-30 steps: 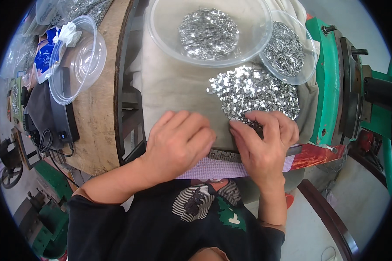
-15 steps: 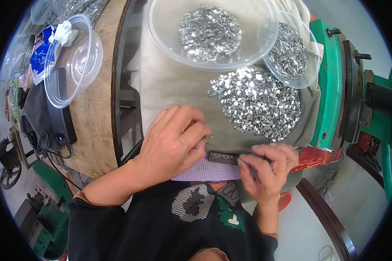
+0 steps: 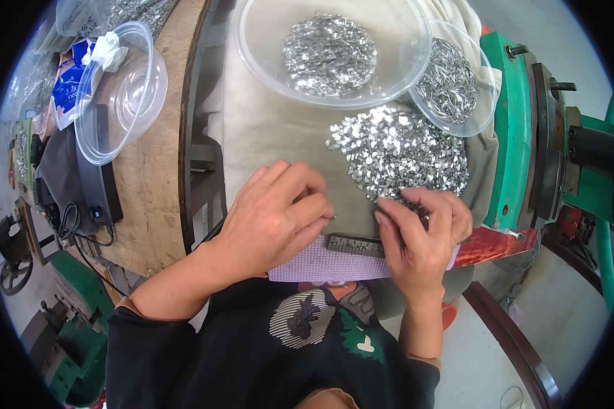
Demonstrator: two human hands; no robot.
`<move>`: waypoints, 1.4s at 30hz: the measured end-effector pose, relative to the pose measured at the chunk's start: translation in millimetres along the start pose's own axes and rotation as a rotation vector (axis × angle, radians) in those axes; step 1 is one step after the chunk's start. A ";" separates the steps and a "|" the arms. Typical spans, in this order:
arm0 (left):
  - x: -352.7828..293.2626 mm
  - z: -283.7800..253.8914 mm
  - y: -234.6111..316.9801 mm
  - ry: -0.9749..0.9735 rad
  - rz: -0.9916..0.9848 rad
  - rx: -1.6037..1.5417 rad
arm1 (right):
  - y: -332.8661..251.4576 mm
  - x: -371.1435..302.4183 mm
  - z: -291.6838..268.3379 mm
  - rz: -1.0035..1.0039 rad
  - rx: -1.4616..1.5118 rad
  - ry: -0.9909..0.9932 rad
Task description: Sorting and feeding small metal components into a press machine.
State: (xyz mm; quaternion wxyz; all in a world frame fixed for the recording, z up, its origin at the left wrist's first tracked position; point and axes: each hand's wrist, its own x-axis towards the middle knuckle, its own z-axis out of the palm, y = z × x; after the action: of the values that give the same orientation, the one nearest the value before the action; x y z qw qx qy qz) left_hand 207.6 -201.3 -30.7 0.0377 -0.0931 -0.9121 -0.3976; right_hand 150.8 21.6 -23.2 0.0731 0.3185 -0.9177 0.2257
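Facing silvery pile before bowl, left hand pinching metal bit, right hand half-curled, hold unclear

right hand | from dark strip | back to silver pile

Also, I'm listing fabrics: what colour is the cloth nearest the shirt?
The cloth is light purple; head view shows it best.

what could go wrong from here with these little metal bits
The right hand, at the edge of the loose heap of small silver metal pieces, might scatter some. The left hand could drop the tiny grey metal piece it pinches. Knocking the small clear round plastic bowl could spill its silver slivers.
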 end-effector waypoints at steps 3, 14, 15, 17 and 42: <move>0.7 -0.2 -1.1 0.004 -0.002 -0.006 | -1.5 6.3 -0.7 -0.030 -0.051 -0.056; 4.1 0.4 -0.9 -0.036 0.054 0.045 | 1.0 -1.4 -11.2 0.056 0.009 -0.055; 4.3 0.6 -0.6 -0.034 0.052 0.059 | 0.6 -1.3 -10.3 0.053 0.011 -0.058; 4.5 2.2 0.1 -0.032 0.050 0.072 | 0.2 -0.7 -7.5 0.046 0.024 -0.048; -11.7 12.4 16.1 -0.057 0.063 -0.025 | -10.6 -10.4 -15.3 -0.024 0.161 -0.043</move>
State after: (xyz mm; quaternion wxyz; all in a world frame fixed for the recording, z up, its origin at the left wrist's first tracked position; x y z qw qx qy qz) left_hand 222.3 -183.1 -29.3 0.0229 -0.1334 -0.9044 -0.4047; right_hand 165.4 27.1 -8.6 0.0302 0.3394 -0.8941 0.2908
